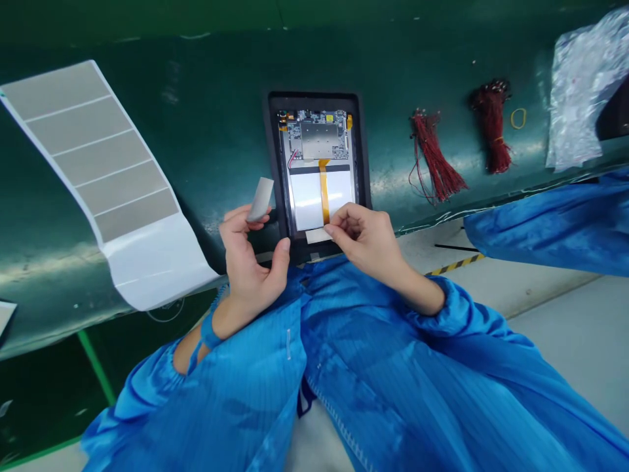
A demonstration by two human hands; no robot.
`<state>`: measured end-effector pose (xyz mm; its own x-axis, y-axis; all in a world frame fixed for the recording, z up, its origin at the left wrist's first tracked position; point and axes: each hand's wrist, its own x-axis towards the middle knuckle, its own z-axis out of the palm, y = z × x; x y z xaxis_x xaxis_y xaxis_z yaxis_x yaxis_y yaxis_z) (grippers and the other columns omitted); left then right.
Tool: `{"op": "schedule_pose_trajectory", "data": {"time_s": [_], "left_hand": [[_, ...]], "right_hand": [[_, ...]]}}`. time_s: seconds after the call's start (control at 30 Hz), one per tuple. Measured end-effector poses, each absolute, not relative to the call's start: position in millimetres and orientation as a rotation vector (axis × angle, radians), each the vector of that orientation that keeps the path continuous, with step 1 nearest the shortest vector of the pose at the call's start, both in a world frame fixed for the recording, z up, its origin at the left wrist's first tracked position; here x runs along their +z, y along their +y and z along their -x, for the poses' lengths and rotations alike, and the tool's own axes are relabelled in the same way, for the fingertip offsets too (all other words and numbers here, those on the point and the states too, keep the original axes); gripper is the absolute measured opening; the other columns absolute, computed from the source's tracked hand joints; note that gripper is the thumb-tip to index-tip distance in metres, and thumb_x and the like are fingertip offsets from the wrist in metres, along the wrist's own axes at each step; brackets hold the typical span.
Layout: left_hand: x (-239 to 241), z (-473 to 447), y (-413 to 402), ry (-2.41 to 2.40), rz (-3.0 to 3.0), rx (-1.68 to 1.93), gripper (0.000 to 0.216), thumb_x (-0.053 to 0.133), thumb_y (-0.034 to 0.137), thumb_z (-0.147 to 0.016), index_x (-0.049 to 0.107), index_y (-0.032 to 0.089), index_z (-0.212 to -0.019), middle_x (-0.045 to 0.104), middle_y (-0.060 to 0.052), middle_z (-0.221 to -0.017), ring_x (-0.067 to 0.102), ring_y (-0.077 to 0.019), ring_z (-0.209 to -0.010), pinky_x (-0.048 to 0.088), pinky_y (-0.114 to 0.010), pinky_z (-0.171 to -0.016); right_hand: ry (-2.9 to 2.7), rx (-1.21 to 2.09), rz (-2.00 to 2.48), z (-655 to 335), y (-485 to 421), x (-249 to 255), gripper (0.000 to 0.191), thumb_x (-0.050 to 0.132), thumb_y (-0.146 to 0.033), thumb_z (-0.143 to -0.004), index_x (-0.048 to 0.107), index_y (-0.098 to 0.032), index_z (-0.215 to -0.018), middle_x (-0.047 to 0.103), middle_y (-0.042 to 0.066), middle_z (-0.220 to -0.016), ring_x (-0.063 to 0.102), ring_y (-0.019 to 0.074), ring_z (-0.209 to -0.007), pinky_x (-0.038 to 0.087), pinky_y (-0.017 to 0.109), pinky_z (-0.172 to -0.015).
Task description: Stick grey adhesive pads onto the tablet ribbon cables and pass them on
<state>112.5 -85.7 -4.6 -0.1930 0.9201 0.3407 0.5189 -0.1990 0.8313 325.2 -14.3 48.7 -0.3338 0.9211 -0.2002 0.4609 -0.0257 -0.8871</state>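
An opened tablet (346, 167) lies in a black frame (362, 151), showing a circuit board (319, 139), a silvery white battery (307, 196) and an orange flat cable (324, 190). To its left, my left hand (253, 262) holds a grey sticker strip (261, 198) at its fingers, the thumb spread away. Over the tablet's lower edge, my right hand (368, 239) has its thumb and forefinger pinched at the end of a pale strip (317, 235). That strip lies below the battery, near the end of the orange cable.
A backing sheet of large grey stickers (118, 164) lies at left on the green table (216, 85). Two bundles of red wires (435, 157), a yellow rubber band (518, 118) and clear plastic bags (577, 98) are at right. A blue sleeve (550, 226) of another person shows at the right edge.
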Motion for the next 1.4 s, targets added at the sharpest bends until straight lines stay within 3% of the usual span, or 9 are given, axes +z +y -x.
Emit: {"op": "schedule_pose_trajectory", "data": {"time_s": [0.27,0.47,0.67,0.83,0.97,1.07,1.23,1.4], "left_hand": [[5.4,-118.3,-86.3,1.563,-1.855,1.351,0.046,0.063,0.029,-0.103,0.046,0.026,-0.145,0.063,-0.011,-0.127,0.063,-0.0290,-0.124,0.056,-0.057,-0.106],[15.6,-118.9,-85.9,1.495,-2.003,1.139,0.031,0.065,0.026,-0.099,0.072,0.024,-0.128,0.072,-0.009,-0.112,0.066,-0.0309,-0.115,0.052,-0.051,-0.099],[9.3,-118.2,-84.8,1.490,-2.133,1.003,0.032,0.062,0.026,-0.100,0.074,0.020,-0.129,0.072,-0.011,-0.113,0.067,-0.0311,-0.114,0.047,-0.050,-0.103],[7.2,-120.9,-84.0,1.486,-2.192,1.034,0.032,0.062,0.021,-0.099,0.073,0.016,-0.129,0.070,-0.012,-0.115,0.065,-0.0299,-0.114,0.045,-0.047,-0.102],[4.6,-120.5,-87.5,1.538,-2.288,1.075,0.040,0.064,0.018,-0.098,0.071,0.021,-0.137,0.071,-0.010,-0.119,0.064,-0.0286,-0.109,0.043,-0.049,-0.103],[3.4,-114.8,-92.4,1.568,-2.314,1.043,0.046,0.065,0.018,-0.097,0.068,0.025,-0.142,0.071,-0.010,-0.119,0.064,-0.0278,-0.104,0.044,-0.048,-0.101],[-0.9,-107.8,-98.2,1.512,-2.398,0.956,0.051,0.066,0.023,-0.096,0.064,0.026,-0.147,0.073,-0.009,-0.110,0.065,-0.0292,-0.101,0.047,-0.050,-0.101],[9.8,-110.1,-98.0,1.405,-2.322,0.995,0.068,0.064,0.011,-0.097,0.045,0.024,-0.161,0.080,-0.009,-0.118,0.068,-0.0298,-0.105,0.049,-0.049,-0.099]], "right_hand": [[-1.882,1.257,1.511,-322.6,-14.6,52.4,0.014,0.067,-0.025,-0.093,0.061,-0.021,-0.080,0.064,-0.004,-0.069,0.056,0.0101,-0.059,0.043,0.028,-0.065],[-1.947,1.201,1.511,-321.5,-14.4,51.9,0.012,0.067,-0.019,-0.089,0.060,-0.021,-0.079,0.063,-0.004,-0.067,0.055,0.0097,-0.058,0.041,0.027,-0.064],[-2.041,1.136,1.540,-320.7,-14.3,54.1,0.014,0.063,-0.019,-0.091,0.056,-0.021,-0.079,0.063,-0.004,-0.067,0.053,0.0102,-0.059,0.041,0.027,-0.065],[-2.176,1.066,1.592,-315.8,-15.2,55.3,0.012,0.061,-0.018,-0.093,0.056,-0.021,-0.084,0.065,-0.002,-0.071,0.056,0.0122,-0.063,0.038,0.027,-0.066],[-2.405,0.901,1.667,-317.2,-12.9,61.2,0.004,0.060,-0.020,-0.099,0.058,-0.021,-0.095,0.070,0.004,-0.080,0.059,0.0178,-0.069,0.030,0.031,-0.065],[-2.447,0.733,1.776,-328.1,-8.8,65.7,0.016,0.071,-0.029,-0.098,0.058,-0.020,-0.101,0.072,0.006,-0.085,0.058,0.0199,-0.068,0.022,0.033,-0.063],[-2.464,0.754,1.673,-345.3,-7.2,62.8,0.025,0.080,-0.034,-0.094,0.058,-0.023,-0.096,0.071,0.003,-0.086,0.056,0.0178,-0.068,0.022,0.032,-0.063],[-2.448,0.764,1.703,-358.6,1.0,63.9,0.025,0.080,-0.029,-0.093,0.057,-0.023,-0.086,0.065,0.001,-0.078,0.049,0.0162,-0.065,0.018,0.033,-0.064]]}}
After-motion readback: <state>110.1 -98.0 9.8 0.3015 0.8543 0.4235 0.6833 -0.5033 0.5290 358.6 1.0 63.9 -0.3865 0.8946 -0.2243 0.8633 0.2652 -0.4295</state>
